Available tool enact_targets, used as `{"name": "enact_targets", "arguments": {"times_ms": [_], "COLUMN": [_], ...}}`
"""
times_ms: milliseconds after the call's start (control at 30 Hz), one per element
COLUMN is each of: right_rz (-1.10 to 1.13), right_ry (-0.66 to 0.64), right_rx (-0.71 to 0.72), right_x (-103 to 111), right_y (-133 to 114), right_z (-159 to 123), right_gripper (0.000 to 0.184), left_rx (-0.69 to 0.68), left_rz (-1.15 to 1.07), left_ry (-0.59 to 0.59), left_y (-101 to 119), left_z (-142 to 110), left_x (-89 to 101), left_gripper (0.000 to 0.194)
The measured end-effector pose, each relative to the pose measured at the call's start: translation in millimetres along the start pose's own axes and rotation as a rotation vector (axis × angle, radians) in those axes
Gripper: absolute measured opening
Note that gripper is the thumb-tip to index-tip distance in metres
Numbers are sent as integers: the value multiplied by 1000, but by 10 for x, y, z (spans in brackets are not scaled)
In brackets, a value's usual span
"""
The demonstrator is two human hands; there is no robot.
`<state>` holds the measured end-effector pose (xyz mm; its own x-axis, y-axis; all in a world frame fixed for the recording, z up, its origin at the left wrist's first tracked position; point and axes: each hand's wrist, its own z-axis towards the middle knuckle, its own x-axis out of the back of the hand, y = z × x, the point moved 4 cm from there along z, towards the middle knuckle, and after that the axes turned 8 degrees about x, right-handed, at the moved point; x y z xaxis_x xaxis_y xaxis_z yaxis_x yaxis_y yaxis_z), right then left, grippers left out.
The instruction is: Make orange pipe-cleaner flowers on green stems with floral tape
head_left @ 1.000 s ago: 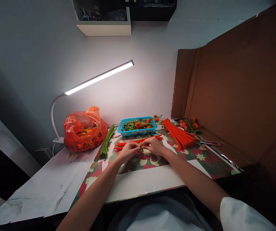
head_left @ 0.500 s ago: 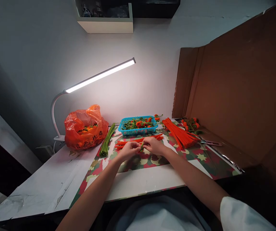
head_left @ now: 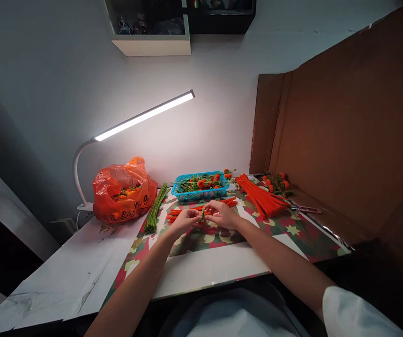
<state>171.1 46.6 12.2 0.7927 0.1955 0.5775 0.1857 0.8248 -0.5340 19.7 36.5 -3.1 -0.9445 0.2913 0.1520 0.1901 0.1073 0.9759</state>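
Observation:
My left hand [head_left: 183, 221] and my right hand [head_left: 221, 215] meet over the patterned mat [head_left: 293, 224], fingers pinched together. Between them they hold a short green pipe cleaner piece [head_left: 203, 216], upright. Just behind the hands lie a few loose orange pipe cleaners [head_left: 183, 211]. A blue basket [head_left: 201, 192] with small orange-and-green flowers stands farther back.
An orange plastic bag [head_left: 124, 189] sits at the left by the desk lamp [head_left: 141, 116]. A bundle of green stems [head_left: 155, 208] lies beside it. A thick bundle of orange pipe cleaners [head_left: 261, 195], more flowers [head_left: 277, 182] and scissors [head_left: 303, 209] lie right, near a cardboard wall [head_left: 345, 121].
Both hands stay pinched on the green piece and shift only slightly; the camera view tilted a little.

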Motion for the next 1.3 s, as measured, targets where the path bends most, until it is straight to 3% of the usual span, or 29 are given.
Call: {"name": "enact_targets", "arguments": {"times_ms": [133,300,567,733,933,1300], "right_rz": [19,55,52,-41,-69,52], "right_ry": [-19,-20,-50,-56,-73,-42], "right_rx": [-50,-36,-199,-77,103,58], "right_x": [-27,-6,-34,-31,-45,-88], "right_y": [58,87,144,86,6,83], "right_z": [4,0,2,3,12,6], "right_gripper": [4,11,11,5,11,11], "left_rx": [-30,-19,10,58,59,43], "left_rz": [26,22,54,62,49,-138], "left_ry": [15,-69,-105,-126,-86,36], "left_y": [7,27,33,-52,-91,-47], "left_z": [-1,-33,-57,-25,7,-7], "left_x": [2,-8,-20,-25,10,17], "left_gripper": [36,33,32,32,31,43]}}
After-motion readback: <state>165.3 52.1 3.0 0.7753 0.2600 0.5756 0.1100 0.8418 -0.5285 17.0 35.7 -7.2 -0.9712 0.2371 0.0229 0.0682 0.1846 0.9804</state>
